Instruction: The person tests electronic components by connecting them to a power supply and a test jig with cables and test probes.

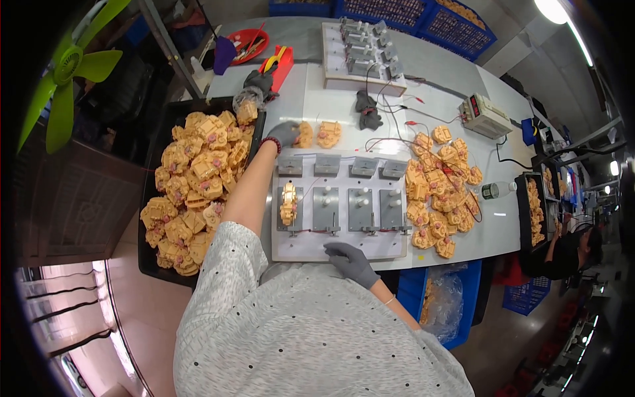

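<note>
The white test fixture [340,248] on the table [463,86] carries four grey stations in a row, each with one grey block above it, four blocks in all. One orange plastic part [288,203] sits in the leftmost station; the other three stations hold none. This part stands with its long axis running from the near edge of the fixture toward the far edge.

Two further orange parts [329,133] lie side by side on the table just beyond the fixture. The left hand [284,134], in a grey glove, is extended over the nearer-left one of the pair, fingers curled down onto it; whether it has a firm grip cannot be told. The right hand [351,261], also grey-gloved, rests flat and open on the near edge of the fixture, holding nothing.

One black tray [149,261] at the left holds a heap of orange parts too many to count. A second loose heap [442,195] lies on the table right of the fixture. A second white fixture [362,56] stands at the far end, and one meter box [485,114] sits to its right
</note>
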